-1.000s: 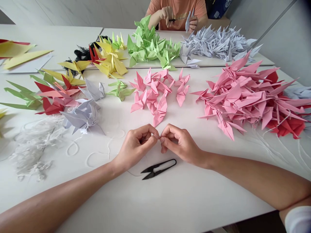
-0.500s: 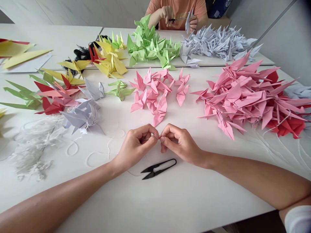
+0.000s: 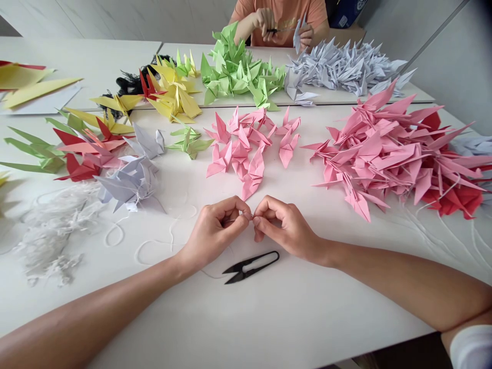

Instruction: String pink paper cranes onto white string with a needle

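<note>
My left hand [image 3: 215, 230] and my right hand [image 3: 288, 225] meet at the fingertips over the white table [image 3: 261, 318], each closed in a pinch. What they pinch is tiny; a bit of thread seems to show between them. White thread [image 3: 171, 236] lies in loops left of my left hand and runs beneath it. Black thread snips [image 3: 251, 266] rest on the table just below my hands, blades to the left. Several pink paper cranes [image 3: 240, 148] sit just beyond my fingertips.
A large pink crane pile [image 3: 384, 148] is at the right, white thread bundle [image 3: 57, 230] at the left. Green cranes [image 3: 238, 72], pale blue cranes [image 3: 346, 66] and yellow cranes [image 3: 175, 97] stand farther back. Across the table, a person [image 3: 284, 20] holds a pale crane.
</note>
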The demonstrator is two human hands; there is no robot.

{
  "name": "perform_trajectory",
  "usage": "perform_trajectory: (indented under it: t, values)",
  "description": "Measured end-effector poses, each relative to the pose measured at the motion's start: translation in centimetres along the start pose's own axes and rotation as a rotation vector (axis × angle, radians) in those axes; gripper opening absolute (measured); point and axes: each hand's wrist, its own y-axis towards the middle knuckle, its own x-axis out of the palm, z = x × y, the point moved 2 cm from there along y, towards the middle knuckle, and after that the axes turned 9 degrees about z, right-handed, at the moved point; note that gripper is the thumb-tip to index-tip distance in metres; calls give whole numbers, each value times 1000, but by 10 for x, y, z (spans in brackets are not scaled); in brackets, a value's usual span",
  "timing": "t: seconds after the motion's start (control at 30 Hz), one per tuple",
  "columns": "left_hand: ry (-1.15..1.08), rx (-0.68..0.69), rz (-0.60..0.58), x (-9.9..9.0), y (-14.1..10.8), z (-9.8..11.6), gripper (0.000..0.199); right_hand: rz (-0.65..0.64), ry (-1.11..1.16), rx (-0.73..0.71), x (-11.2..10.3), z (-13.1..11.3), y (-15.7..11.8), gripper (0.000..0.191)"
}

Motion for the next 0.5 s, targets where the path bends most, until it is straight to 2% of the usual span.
perform_trajectory:
  t: [0.5]
  values:
    - [-2, -21, 4, 1, 0, 0, 16, 9, 0, 1, 0, -1, 0, 15]
